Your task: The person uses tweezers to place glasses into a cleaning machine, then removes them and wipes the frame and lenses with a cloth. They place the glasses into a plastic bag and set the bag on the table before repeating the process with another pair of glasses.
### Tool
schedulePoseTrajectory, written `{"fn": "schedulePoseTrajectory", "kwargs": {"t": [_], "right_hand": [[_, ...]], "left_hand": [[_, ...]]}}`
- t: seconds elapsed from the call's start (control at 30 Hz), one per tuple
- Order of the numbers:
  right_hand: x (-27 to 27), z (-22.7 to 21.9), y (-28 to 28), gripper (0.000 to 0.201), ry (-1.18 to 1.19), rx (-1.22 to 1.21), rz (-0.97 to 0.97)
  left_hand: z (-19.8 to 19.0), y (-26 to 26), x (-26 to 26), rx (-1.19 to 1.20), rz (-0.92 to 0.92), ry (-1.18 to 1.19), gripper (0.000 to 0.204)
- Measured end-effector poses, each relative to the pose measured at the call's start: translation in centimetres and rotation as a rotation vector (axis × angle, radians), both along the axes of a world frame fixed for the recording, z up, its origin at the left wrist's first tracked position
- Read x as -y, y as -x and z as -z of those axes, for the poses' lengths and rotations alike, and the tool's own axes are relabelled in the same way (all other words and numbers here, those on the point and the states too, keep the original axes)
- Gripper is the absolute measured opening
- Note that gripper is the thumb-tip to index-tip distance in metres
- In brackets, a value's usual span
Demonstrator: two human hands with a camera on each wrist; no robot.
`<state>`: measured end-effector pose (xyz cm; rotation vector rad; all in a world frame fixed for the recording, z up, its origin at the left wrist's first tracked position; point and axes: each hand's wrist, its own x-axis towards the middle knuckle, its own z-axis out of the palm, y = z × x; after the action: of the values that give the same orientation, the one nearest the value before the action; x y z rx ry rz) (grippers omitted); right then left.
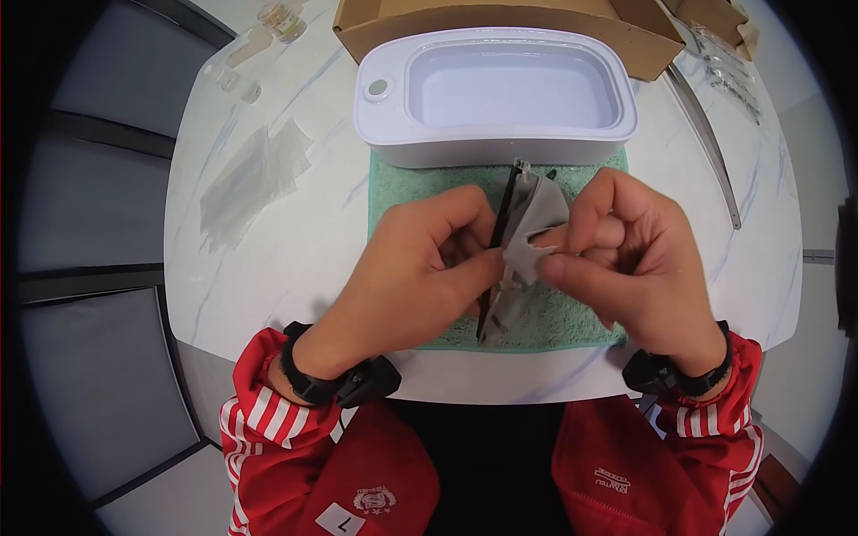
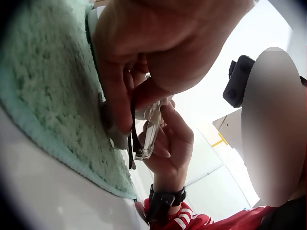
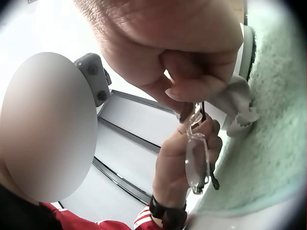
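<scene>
I see one pair of glasses (image 1: 497, 259) held over the one green towel (image 1: 572, 322), its long side running away from me toward the one white tub (image 1: 500, 89), with one end near my body and the other near the tub. My left hand (image 1: 411, 268) pinches the glasses tight, and my right hand (image 1: 626, 259) pinches one gray cloth (image 1: 532, 223) against them. Behind the tub sits one brown box (image 1: 500, 22).
</scene>
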<state>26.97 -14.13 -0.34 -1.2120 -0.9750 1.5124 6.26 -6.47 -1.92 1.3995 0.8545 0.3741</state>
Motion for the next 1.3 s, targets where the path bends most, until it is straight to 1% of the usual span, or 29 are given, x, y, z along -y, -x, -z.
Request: {"fn": "schedulePoseTrajectory", "kwargs": {"t": [0.03,0.13,0.2,0.27,0.3,0.33,0.37,0.43,0.47,0.53,0.57,0.6,0.63,0.67,0.7,0.73,0.8,0.87,0.93,0.97,1.03,1.07,1.13,1.17,1.23,1.27,1.3], "right_hand": [[0.0,-0.3,-0.2,0.024,-0.003,0.002,0.0],[-0.1,-0.6,-1.1,0.025,0.032,0.073,-0.065],[-0.1,-0.7,-1.6,0.027,-0.068,0.117,-0.006],[0.1,-1.3,-1.7,0.027,-0.086,0.155,-0.006],[0.3,-1.5,-1.7,0.023,-0.077,0.173,-0.021],[0.5,-1.4,-2.8,0.02,-0.055,0.175,-0.031],[0.3,-1.6,-2.9,0.02,-0.059,0.184,-0.042],[-0.1,-1.2,-3.1,0.015,-0.221,0.66,0.088],[-0.3,-1.1,-3.2,0.015,-0.224,0.672,0.073],[-0.3,-0.7,-3.3,0.011,-0.214,0.588,0.202],[-0.2,-0.7,-3.4,0.013,-0.176,0.515,0.187],[-0.2,-0.7,-3.1,0.013,-0.183,0.533,0.184],[-0.3,-0.8,-2.5,0.015,-0.201,0.443,0.195],[-0.3,-1.0,-2.2,0.017,-0.218,0.355,0.202],[-0.3,-1.1,-2.3,0.024,-0.187,0.371,0.169],[-0.3,-1.3,-2.1,0.024,-0.186,0.387,0.167],[-0.4,-1.4,-1.6,0.027,-0.149,0.336,0.174],[-0.3,-1.1,-1.6,0.03,-0.164,0.353,0.155],[-0.4,-1.2,-1.1,0.029,-0.239,0.296,0.158],[-0.5,-0.9,-1.2,0.029,-0.234,0.3,0.149],[-0.6,-0.3,-1.6,0.023,-0.448,0.344,0.1],[-0.7,-0.3,-1.6,0.023,-0.432,0.345,0.092],[-1.0,-0.5,-1.4,0.014,-0.461,0.437,-0.051],[-1.1,-0.5,-1.3,0.014,-0.444,0.432,-0.056],[-1.3,-0.5,-1.1,0.013,-0.44,0.604,-0.275],[-1.2,-0.3,-1.1,0.013,-0.432,0.599,-0.279],[-1.0,-0.1,-1.0,0.015,-0.344,0.56,-0.327]], "left_hand": [[-0.2,0.2,0.0,-0.01,-0.026,0.021,0.014],[-0.1,1.8,-0.7,-0.012,-0.005,0.009,0.016],[-0.1,2.4,-0.8,0.038,-0.036,0.02,0.016],[-0.1,2.7,-0.7,0.093,-0.069,0.032,0.017],[0.0,2.8,-0.7,0.123,-0.08,0.034,0.017],[0.1,1.8,-0.7,0.134,-0.088,0.049,0.017],[0.1,1.6,-0.7,0.144,-0.098,0.046,0.017],[0.1,1.2,-0.7,0.166,-0.107,0.045,0.014],[-0.1,1.2,-0.8,0.179,-0.12,0.047,0.014],[-0.4,1.2,-0.9,0.154,-0.079,0.041,0.01],[-0.5,1.3,-0.8,0.172,-0.084,0.039,0.01],[-0.6,1.3,-0.7,0.144,-0.058,0.031,0.009],[-0.6,1.3,-0.7,0.117,-0.031,0.025,0.008],[-0.7,1.4,-0.7,0.139,-0.034,0.024,0.008],[-0.7,1.4,-0.6,0.115,-0.009,-0.014,0.007],[-0.6,1.4,-0.6,0.09,0.015,-0.053,0.007],[-0.5,1.4,-0.4,0.095,0.013,-0.071,0.007],[-0.4,1.4,-0.4,0.092,0.004,-0.089,0.007],[-0.5,1.6,-0.4,0.077,0.065,-0.149,0.006],[-0.5,1.6,-0.4,0.081,0.057,-0.143,0.006],[-0.6,1.5,-0.4,0.067,0.197,-0.374,0.006],[-0.2,1.5,-0.5,0.069,0.192,-0.357,0.006],[0.7,1.6,-0.7,0.091,0.369,-0.571,0.01],[1.0,1.7,-0.6,0.091,0.366,-0.552,0.01],[1.2,1.9,-0.5,0.093,0.441,-0.494,0.014],[1.0,1.9,-0.6,0.091,0.439,-0.484,0.014],[0.6,1.8,-0.7,0.089,0.416,-0.393,0.017]]}}
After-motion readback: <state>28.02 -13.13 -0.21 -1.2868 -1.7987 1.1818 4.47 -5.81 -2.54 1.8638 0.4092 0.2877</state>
